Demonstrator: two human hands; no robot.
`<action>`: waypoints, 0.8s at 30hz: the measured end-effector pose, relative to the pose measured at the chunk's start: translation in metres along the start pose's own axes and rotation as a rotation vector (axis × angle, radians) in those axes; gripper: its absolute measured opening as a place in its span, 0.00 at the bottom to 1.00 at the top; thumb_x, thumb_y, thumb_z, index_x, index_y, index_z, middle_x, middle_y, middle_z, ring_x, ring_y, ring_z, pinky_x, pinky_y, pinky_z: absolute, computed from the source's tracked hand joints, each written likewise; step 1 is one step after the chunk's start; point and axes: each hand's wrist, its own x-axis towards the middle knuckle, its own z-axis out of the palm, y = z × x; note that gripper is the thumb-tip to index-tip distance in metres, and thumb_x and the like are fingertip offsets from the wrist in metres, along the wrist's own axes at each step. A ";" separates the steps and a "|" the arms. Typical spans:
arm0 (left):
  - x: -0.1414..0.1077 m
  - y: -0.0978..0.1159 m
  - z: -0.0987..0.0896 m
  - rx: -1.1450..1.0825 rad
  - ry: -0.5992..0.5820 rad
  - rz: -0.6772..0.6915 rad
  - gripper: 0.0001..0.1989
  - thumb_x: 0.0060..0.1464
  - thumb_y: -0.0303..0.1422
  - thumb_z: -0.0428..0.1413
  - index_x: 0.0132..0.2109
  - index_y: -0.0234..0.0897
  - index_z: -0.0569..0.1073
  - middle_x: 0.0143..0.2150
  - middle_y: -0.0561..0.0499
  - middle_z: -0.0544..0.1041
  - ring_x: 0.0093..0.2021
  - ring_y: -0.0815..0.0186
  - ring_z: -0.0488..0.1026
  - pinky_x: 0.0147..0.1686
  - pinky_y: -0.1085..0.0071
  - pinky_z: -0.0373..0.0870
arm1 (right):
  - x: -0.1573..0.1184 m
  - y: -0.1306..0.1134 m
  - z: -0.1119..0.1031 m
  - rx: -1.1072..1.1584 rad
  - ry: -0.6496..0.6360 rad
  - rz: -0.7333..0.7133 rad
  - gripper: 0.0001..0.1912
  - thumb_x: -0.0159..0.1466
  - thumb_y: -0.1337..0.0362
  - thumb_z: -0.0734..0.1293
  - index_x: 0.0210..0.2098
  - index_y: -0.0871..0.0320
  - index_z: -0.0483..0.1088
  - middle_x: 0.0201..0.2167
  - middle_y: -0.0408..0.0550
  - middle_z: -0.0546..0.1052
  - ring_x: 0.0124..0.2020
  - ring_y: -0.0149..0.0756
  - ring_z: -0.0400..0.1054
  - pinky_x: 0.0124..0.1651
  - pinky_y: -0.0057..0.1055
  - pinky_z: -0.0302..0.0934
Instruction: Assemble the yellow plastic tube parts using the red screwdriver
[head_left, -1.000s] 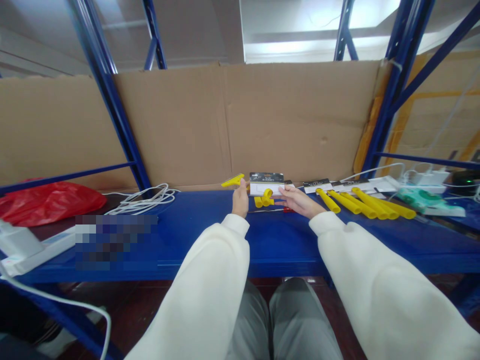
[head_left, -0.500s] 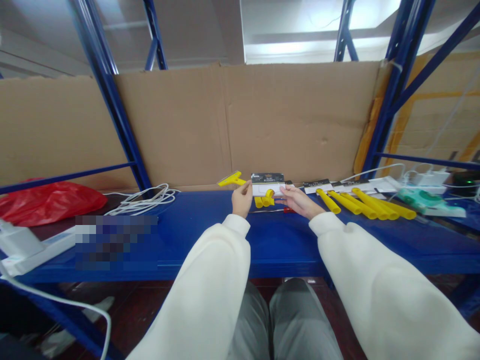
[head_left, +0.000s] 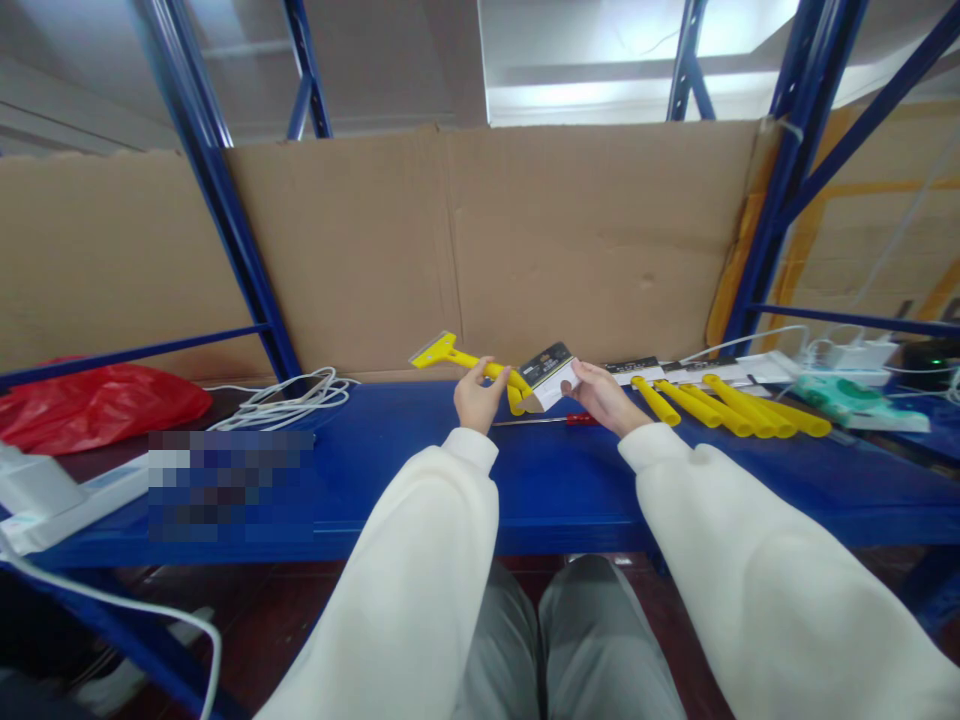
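Observation:
My left hand (head_left: pixel 480 398) is closed around the handle of a yellow scraper (head_left: pixel 442 350), whose flat blade head points to the upper left. In my right hand (head_left: pixel 604 396) a black-and-white packaging card (head_left: pixel 550 378) is pinched at its right edge. The card is tilted and lies against the yellow handle end, so part of that end is hidden. Beneath the hands, on the blue shelf, a screwdriver (head_left: pixel 580 420) with a red handle and thin metal shaft lies crosswise.
Several yellow tubular handles (head_left: pixel 694 405) with black-and-white cards lie at the right. Beyond them are a green-and-white packet (head_left: pixel 855 400) and white plugs. A coiled white cable (head_left: pixel 289 400), a red plastic bag (head_left: pixel 105 405) and a power strip (head_left: pixel 82 505) occupy the left. Cardboard (head_left: pixel 600 240) walls the back.
The scraper has shifted left and shows more of its handle. The card has turned from level to tilted, with its right side raised, and the screwdriver below is more exposed.

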 end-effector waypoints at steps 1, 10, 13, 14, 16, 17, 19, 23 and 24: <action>0.002 0.000 -0.002 -0.006 0.023 -0.007 0.16 0.47 0.37 0.65 0.45 0.40 0.80 0.32 0.53 0.81 0.38 0.64 0.79 0.41 0.72 0.73 | 0.000 -0.002 -0.001 0.008 0.014 -0.013 0.13 0.54 0.53 0.76 0.29 0.55 0.74 0.30 0.44 0.78 0.33 0.33 0.70 0.37 0.30 0.68; 0.007 -0.002 -0.008 -0.099 0.096 -0.056 0.15 0.52 0.43 0.61 0.42 0.37 0.80 0.24 0.55 0.75 0.30 0.67 0.75 0.34 0.75 0.70 | -0.004 -0.009 -0.002 -0.019 0.099 0.000 0.11 0.57 0.55 0.74 0.29 0.54 0.71 0.31 0.44 0.78 0.35 0.35 0.72 0.40 0.32 0.69; 0.005 0.000 -0.008 -0.125 0.086 -0.048 0.14 0.52 0.42 0.61 0.41 0.37 0.80 0.24 0.55 0.75 0.31 0.67 0.76 0.36 0.75 0.71 | -0.003 -0.007 -0.003 -0.066 0.130 -0.006 0.11 0.56 0.56 0.74 0.28 0.53 0.69 0.31 0.44 0.77 0.36 0.36 0.72 0.40 0.32 0.70; 0.005 0.000 -0.008 -0.131 0.085 -0.047 0.13 0.52 0.41 0.61 0.40 0.37 0.80 0.25 0.55 0.76 0.32 0.67 0.76 0.37 0.75 0.71 | -0.002 -0.006 -0.004 -0.081 0.144 -0.012 0.11 0.55 0.57 0.74 0.29 0.53 0.69 0.31 0.43 0.77 0.36 0.36 0.72 0.39 0.32 0.70; 0.004 0.002 -0.008 -0.136 0.089 -0.055 0.13 0.52 0.40 0.61 0.41 0.37 0.80 0.26 0.54 0.77 0.34 0.66 0.77 0.39 0.74 0.71 | 0.001 -0.004 -0.008 -0.111 0.187 -0.038 0.11 0.53 0.59 0.74 0.31 0.52 0.68 0.33 0.42 0.76 0.37 0.36 0.72 0.37 0.32 0.71; 0.004 0.002 -0.008 -0.132 0.091 -0.063 0.12 0.53 0.40 0.61 0.41 0.37 0.80 0.26 0.53 0.77 0.34 0.66 0.77 0.40 0.74 0.71 | 0.003 -0.002 -0.011 -0.125 0.220 -0.059 0.12 0.52 0.60 0.74 0.32 0.52 0.68 0.35 0.42 0.76 0.38 0.36 0.71 0.36 0.31 0.71; 0.004 0.003 -0.008 -0.119 0.095 -0.075 0.12 0.53 0.39 0.61 0.41 0.36 0.80 0.27 0.53 0.78 0.35 0.66 0.78 0.41 0.73 0.71 | 0.005 -0.001 -0.016 -0.154 0.310 -0.099 0.15 0.50 0.64 0.74 0.36 0.50 0.68 0.40 0.42 0.76 0.39 0.36 0.71 0.33 0.30 0.71; 0.004 0.003 -0.007 -0.104 0.092 -0.077 0.12 0.53 0.39 0.61 0.40 0.36 0.80 0.27 0.52 0.78 0.35 0.65 0.78 0.42 0.72 0.72 | 0.008 0.000 -0.025 -0.219 0.481 -0.088 0.19 0.47 0.69 0.70 0.38 0.51 0.68 0.45 0.43 0.75 0.39 0.35 0.71 0.29 0.28 0.69; 0.004 0.003 -0.007 -0.107 0.093 -0.074 0.12 0.53 0.38 0.61 0.40 0.36 0.80 0.27 0.52 0.78 0.35 0.65 0.78 0.42 0.72 0.72 | 0.007 -0.001 -0.026 -0.233 0.507 -0.075 0.18 0.47 0.69 0.69 0.38 0.51 0.68 0.44 0.43 0.76 0.38 0.34 0.71 0.28 0.28 0.68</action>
